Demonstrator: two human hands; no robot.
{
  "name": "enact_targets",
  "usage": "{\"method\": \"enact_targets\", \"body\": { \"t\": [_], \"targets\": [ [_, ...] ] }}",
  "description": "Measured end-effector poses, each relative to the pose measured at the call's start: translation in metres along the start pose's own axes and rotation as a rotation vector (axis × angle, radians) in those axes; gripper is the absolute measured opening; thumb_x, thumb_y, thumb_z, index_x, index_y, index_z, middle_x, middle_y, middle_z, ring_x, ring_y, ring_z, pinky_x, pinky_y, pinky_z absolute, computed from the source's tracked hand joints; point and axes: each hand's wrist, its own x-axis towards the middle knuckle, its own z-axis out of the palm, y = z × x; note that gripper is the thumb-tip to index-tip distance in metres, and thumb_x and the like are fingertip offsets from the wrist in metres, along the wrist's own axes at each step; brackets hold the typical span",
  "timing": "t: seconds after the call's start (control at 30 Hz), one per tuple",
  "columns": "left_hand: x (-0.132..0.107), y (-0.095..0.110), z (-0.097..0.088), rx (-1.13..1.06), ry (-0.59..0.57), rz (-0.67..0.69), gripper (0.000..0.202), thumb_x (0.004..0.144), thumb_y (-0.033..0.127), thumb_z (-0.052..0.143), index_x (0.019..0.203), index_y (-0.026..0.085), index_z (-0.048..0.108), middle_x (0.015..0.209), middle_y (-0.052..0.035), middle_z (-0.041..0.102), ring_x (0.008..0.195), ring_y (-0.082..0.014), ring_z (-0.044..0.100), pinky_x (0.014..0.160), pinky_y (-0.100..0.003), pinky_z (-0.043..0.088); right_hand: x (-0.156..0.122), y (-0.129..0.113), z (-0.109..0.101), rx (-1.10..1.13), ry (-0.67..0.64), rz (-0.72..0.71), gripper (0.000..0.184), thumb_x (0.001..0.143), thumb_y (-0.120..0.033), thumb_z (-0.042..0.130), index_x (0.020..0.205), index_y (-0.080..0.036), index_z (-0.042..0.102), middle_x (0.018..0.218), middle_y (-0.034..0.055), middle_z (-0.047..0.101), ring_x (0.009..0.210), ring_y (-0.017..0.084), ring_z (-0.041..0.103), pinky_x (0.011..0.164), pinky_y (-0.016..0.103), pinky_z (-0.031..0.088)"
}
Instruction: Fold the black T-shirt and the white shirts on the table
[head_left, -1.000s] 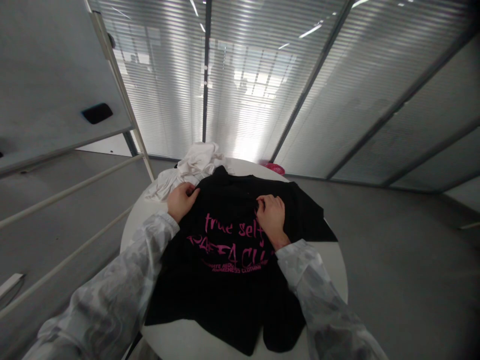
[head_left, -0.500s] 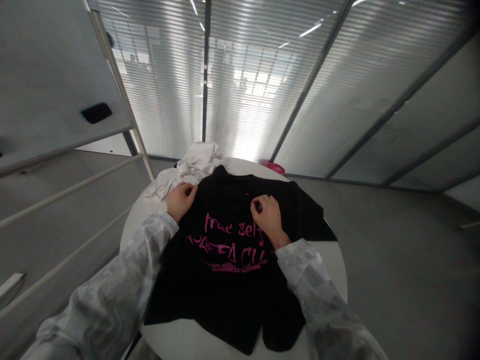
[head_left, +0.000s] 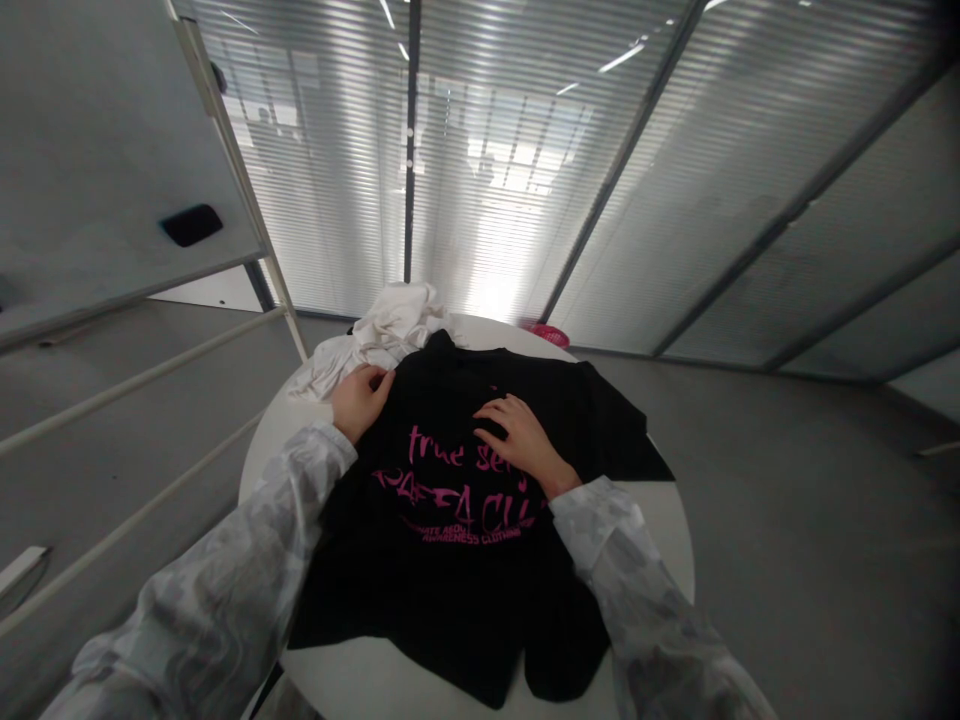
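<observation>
A black T-shirt [head_left: 442, 600] with pink lettering lies spread over a round white table [head_left: 345, 680], its lower edge uneven. At the shirt's upper left edge is my left hand [head_left: 361, 402], with fingers and thumb closed together on the dark cloth. My right hand [head_left: 521, 440] rests over the upper middle of the print, fingers stretched out and apart, covering part of the top line of letters. Nothing shows in its grasp.
Crumpled white cloth [head_left: 397, 320] sits at the table's far left. Beyond the far edge shows a pink mesh item [head_left: 551, 335]. A whiteboard on a pale frame [head_left: 247, 190] stands to the left, and a glass wall with blinds [head_left: 480, 200] lies ahead.
My right hand has opened from a curled pinch and shifted slightly left across the shirt. The left hand stays at the upper left edge.
</observation>
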Motion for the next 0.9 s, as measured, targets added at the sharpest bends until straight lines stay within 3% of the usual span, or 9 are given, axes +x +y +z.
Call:
{"method": "enact_targets", "body": {
  "t": [0.37,0.9],
  "targets": [
    [-0.0007,0.0009,-0.0017,0.024,-0.003,0.003,0.043,0.107,0.057,0.054,0.097,0.025,0.081,0.103,-0.0064,0.08,0.094,-0.0246,0.072,0.078,-0.035,0.048,0.0004,0.0046,0.0023,0.01,0.04,-0.024,0.012,0.101,-0.022,0.063,0.108,-0.027,0.071,0.116,0.0044,0.078,0.112,0.026,0.071,0.128,0.054,0.036],
    [-0.0002,0.0007,-0.0001,0.045,-0.009,-0.021,0.044,0.108,0.058,0.053,0.099,0.026,0.081,0.103,-0.0063,0.08,0.094,-0.0241,0.072,0.079,-0.034,0.047,0.0,0.0025,0.0007,0.025,0.059,-0.016,0.012,0.095,-0.02,0.065,0.103,-0.028,0.066,0.112,0.0034,0.078,0.109,0.026,0.071,0.126,0.054,0.038]
  ]
}}
